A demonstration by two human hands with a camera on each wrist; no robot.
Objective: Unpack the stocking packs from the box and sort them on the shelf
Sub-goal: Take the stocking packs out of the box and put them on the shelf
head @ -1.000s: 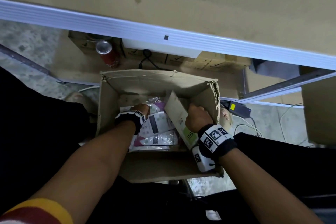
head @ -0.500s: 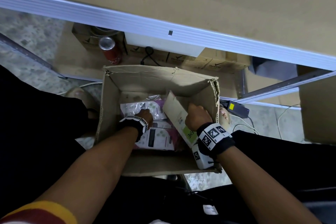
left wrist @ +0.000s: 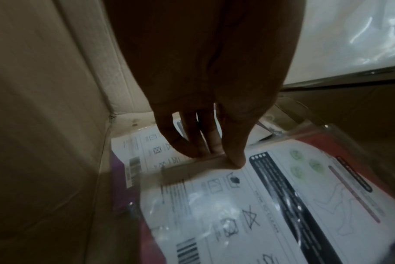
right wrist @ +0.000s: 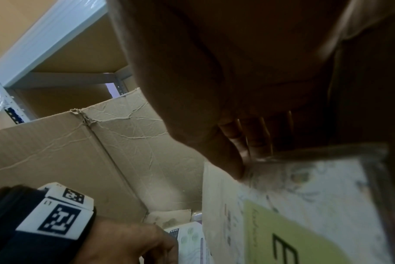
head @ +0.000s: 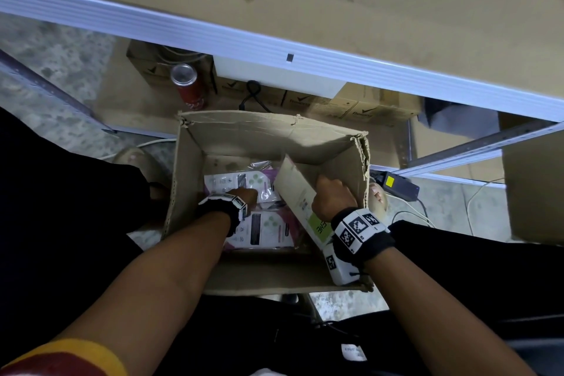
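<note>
An open cardboard box [head: 265, 131] stands on the floor between my legs. Inside lie white-and-pink stocking packs, one at the back [head: 232, 181] and one nearer [head: 268, 232]. My left hand [head: 245, 194] reaches down between them. In the left wrist view that hand [left wrist: 219, 157] pinches the upper edge of the near pack [left wrist: 271, 196], thumb on top. A flat tan pack with a green label [head: 299, 192] leans against the right wall; my right hand [head: 332, 195] grips its top edge. The right wrist view shows this hand [right wrist: 241, 157] curled over that pack [right wrist: 304, 205].
The shelf's white front rail [head: 274, 46] crosses above the box. Under it stand a red can [head: 187, 87] and a row of small cartons [head: 360, 110]. A black adapter [head: 396, 185] with cables lies on the floor to the right, near a large cardboard box [head: 537, 186].
My left hand has drawn slightly nearer inside the box, uncovering a pack at the back. The right hand keeps its hold on the leaning green-label pack.
</note>
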